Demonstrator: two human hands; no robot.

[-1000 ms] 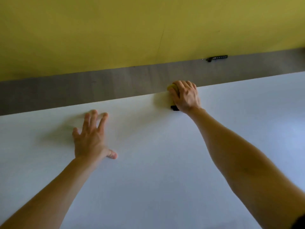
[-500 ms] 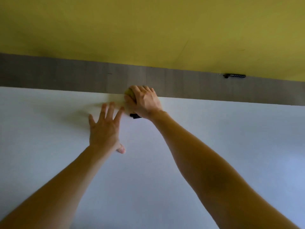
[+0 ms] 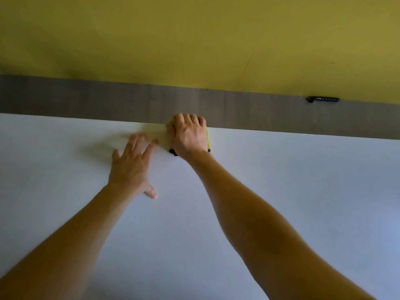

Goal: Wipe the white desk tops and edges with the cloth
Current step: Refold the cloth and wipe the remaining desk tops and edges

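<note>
Right now the right hand (image 3: 189, 135) presses a yellow cloth (image 3: 208, 138) flat, fingers together, at the desk (image 3: 281, 202) far edge; left hand (image 3: 132, 165) w/ fingers spread, empty, just beside it.

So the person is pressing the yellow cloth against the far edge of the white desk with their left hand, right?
Not quite: the head view shows the right hand pressing the yellow cloth at the far edge of the white desk. The left hand rests flat and empty beside it.
</note>
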